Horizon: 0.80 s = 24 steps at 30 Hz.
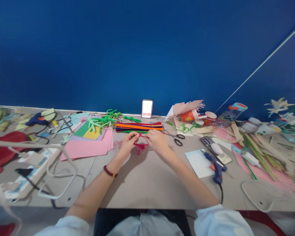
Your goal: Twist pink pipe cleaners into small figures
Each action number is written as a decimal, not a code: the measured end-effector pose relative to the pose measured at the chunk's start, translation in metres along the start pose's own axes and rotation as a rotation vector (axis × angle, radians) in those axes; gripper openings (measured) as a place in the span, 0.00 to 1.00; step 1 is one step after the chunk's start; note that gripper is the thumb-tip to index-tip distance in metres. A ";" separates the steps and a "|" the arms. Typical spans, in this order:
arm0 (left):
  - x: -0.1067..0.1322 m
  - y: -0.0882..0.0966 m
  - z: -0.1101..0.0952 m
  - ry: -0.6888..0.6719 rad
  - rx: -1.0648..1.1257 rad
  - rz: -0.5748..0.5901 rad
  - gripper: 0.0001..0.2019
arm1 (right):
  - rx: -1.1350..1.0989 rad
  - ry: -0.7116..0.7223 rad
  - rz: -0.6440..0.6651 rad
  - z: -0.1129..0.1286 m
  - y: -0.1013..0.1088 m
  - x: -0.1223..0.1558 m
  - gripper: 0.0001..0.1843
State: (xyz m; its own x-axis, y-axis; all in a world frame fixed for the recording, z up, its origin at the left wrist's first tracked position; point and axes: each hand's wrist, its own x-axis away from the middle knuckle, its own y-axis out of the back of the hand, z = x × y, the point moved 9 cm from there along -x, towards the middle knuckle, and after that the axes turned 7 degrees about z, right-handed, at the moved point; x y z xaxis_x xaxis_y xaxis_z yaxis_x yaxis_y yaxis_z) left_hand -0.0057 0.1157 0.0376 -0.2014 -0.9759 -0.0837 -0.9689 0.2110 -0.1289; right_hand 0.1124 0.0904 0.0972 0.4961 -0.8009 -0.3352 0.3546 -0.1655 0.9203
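Between my hands is a bright pink pipe cleaner (139, 149), bent into loops that hang below my fingers. My left hand (130, 140) pinches it from the left, with a dark red bead bracelet on that wrist. From the right, the fingers of my right hand (156, 140) close on the same pipe cleaner, and a pink tip shows past the knuckles. Just behind both hands lies a bundle of colored pipe cleaners (137, 126) in orange, purple, red and other colors. Black-handled scissors (178, 139) rest right of my right hand. My fingers partly cover the pink piece.
Pink paper sheets (88, 147) and green pipe cleaner shapes (108, 118) lie to the left, beyond a white power strip (34, 173) with cables. On the right are a blue glue gun (217, 167), a phone (207, 142), a red paper cup (189, 115) and dried husks (260, 154).
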 end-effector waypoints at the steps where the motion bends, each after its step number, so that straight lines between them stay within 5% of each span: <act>1: 0.000 -0.003 0.001 0.022 0.023 0.026 0.12 | 0.018 -0.014 0.003 -0.004 -0.002 0.000 0.09; 9: 0.000 -0.016 0.008 0.142 0.212 0.156 0.12 | -0.004 -0.016 -0.041 -0.011 0.007 0.001 0.11; 17: 0.000 -0.009 -0.003 0.015 0.032 0.084 0.15 | -0.049 -0.012 -0.061 -0.004 0.018 0.003 0.10; 24: 0.004 -0.012 -0.014 -0.065 -0.046 0.133 0.18 | -0.240 -0.069 -0.025 -0.009 0.017 0.001 0.07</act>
State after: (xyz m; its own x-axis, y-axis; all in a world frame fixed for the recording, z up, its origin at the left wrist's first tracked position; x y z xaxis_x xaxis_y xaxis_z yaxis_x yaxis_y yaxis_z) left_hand 0.0036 0.1088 0.0526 -0.3197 -0.9337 -0.1612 -0.9403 0.3336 -0.0675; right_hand 0.1266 0.0917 0.1110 0.4323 -0.8371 -0.3353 0.5482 -0.0513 0.8348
